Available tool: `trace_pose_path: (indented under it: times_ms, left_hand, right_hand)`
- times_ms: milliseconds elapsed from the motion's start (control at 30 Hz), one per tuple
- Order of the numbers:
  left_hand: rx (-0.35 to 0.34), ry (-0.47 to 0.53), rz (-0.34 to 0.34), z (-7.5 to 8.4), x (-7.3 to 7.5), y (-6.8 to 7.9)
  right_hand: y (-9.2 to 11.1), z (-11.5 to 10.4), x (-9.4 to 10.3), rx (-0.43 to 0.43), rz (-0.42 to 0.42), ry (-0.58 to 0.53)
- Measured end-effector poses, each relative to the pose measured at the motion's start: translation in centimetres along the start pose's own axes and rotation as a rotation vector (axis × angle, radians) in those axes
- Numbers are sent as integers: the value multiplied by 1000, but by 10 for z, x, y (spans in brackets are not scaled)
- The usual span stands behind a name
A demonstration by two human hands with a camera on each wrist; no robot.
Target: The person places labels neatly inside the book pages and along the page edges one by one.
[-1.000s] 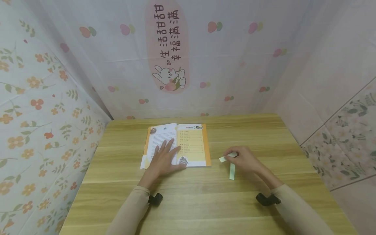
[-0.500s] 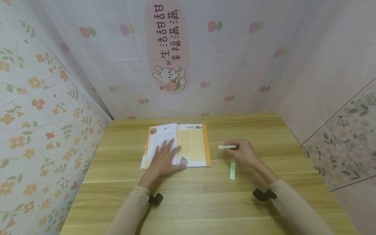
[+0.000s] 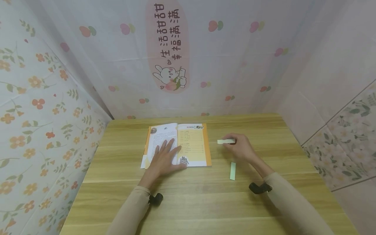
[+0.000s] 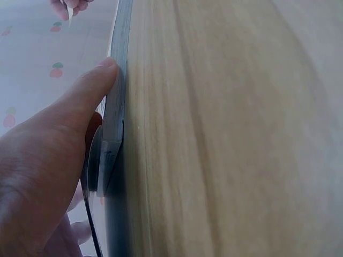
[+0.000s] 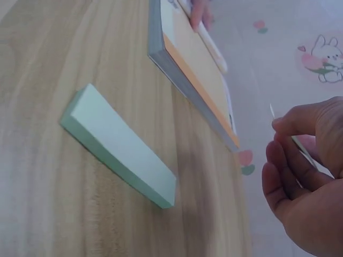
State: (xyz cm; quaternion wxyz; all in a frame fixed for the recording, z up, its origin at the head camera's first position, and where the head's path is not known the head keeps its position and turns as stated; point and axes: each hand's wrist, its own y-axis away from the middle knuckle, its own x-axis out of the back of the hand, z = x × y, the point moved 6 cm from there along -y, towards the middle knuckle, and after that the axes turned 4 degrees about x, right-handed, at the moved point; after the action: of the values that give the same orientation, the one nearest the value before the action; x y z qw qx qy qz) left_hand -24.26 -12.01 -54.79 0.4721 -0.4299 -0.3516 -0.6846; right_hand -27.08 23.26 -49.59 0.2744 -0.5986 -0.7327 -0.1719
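An open book (image 3: pixel 192 140) lies on the table, with a text page at left and a yellow contents page with an orange border at right. My left hand (image 3: pixel 162 160) rests spread across the left page, holding it down; in the left wrist view its thumb (image 4: pixel 88 88) lies at the book's lower edge. Between thumb and fingertips, my right hand (image 3: pixel 243 148) pinches a thin pale green sticky note (image 3: pixel 222 141), just right of the book. In the right wrist view the strip appears almost edge-on. Below that hand sits a narrow pad of green sticky notes (image 5: pixel 123 147).
The wood-grain table (image 3: pixel 188 202) ends at a printed curtain (image 3: pixel 235 65) behind the book. Floral cloth (image 3: pixel 38 104) hangs along the left side, and another patterned panel (image 3: pixel 349 143) stands at right. Each wrist wears a black camera.
My right hand has lifted away from the sticky note pad with one strip and moved up the table, turning the strip level. The left hand has stayed put on the book.
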Motion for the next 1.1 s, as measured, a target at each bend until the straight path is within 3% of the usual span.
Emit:
trace_pose_path:
  times_ms: [367, 800, 1100]
  left_hand:
    - [4, -8, -6, 0, 1, 0]
    - [8, -5, -13, 0, 1, 0]
    - [7, 0, -8, 2, 2, 1]
  right_hand:
    - [-22, -3, -1, 43, -9, 37]
    - [-60, 16, -13, -20, -52, -26]
    - [-83, 12, -20, -22, -71, -36]
